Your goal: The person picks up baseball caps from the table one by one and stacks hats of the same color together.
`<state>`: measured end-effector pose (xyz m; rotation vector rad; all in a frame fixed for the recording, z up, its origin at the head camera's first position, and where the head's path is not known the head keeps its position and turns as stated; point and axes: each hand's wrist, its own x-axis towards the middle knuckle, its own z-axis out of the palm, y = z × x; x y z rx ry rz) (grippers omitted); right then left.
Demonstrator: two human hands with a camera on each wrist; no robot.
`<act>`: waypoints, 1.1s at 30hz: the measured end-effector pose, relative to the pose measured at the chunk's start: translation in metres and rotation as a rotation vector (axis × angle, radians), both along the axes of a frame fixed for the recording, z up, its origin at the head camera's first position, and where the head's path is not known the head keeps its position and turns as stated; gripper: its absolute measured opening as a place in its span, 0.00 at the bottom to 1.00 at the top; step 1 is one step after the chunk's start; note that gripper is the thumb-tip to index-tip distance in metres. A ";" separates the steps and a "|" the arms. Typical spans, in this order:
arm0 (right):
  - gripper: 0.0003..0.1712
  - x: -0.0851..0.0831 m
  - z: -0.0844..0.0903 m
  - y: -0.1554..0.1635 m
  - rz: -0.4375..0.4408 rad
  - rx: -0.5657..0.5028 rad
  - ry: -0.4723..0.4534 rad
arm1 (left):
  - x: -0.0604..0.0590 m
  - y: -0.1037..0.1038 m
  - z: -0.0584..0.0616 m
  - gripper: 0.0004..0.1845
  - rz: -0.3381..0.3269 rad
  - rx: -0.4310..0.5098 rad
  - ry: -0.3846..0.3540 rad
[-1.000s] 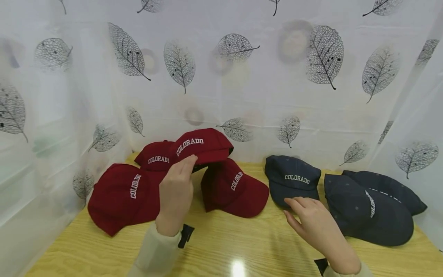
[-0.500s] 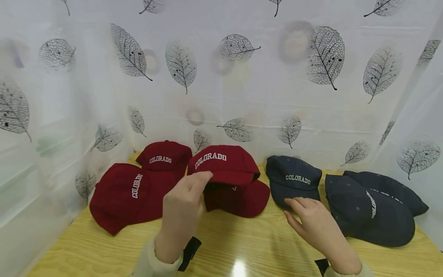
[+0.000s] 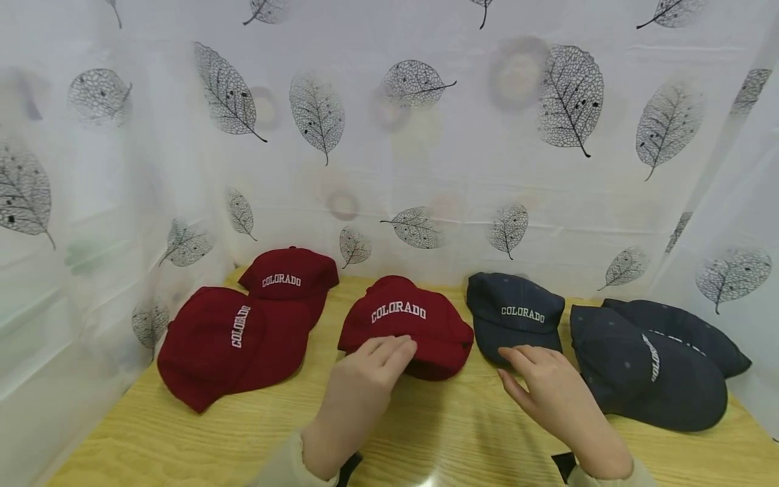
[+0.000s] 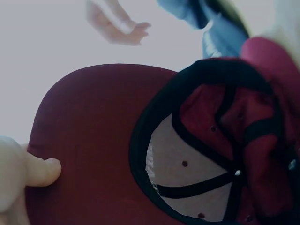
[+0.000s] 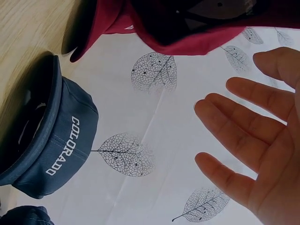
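A red cap (image 3: 404,314) lettered COLORADO sits at the table's middle on top of another red cap, which is mostly hidden. My left hand (image 3: 382,358) pinches its brim, fingers on top. The left wrist view shows the thumb (image 4: 44,171) under the brim and the red cap's (image 4: 154,154) inside. My right hand (image 3: 538,372) hovers open, fingers spread, just in front of a navy COLORADO cap (image 3: 514,314). In the right wrist view the right hand's (image 5: 255,140) palm is bare, with the navy cap (image 5: 54,140) at left and the red cap (image 5: 197,28) above.
Two more red caps (image 3: 219,345) (image 3: 289,277) lie at the left. Two navy caps (image 3: 645,372) (image 3: 688,335) overlap at the right. All rest on a wooden table (image 3: 182,439) enclosed by a white leaf-print curtain (image 3: 389,169).
My left hand carried the raised red cap rightward and down onto the other red cap, which it now covers. The right hand stayed where it was.
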<state>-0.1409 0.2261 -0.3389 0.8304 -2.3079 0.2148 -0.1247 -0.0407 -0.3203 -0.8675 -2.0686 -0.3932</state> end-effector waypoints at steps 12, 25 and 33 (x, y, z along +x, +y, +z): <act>0.36 -0.005 -0.004 -0.002 0.001 0.008 -0.010 | 0.009 0.014 -0.030 0.17 -0.073 -0.376 -0.249; 0.37 -0.005 -0.007 -0.005 -0.013 0.019 -0.035 | -0.001 0.009 -0.051 0.22 -0.137 -0.585 -0.587; 0.37 -0.006 -0.007 -0.006 -0.013 0.031 -0.061 | -0.010 0.003 -0.052 0.23 -0.211 -0.604 -0.686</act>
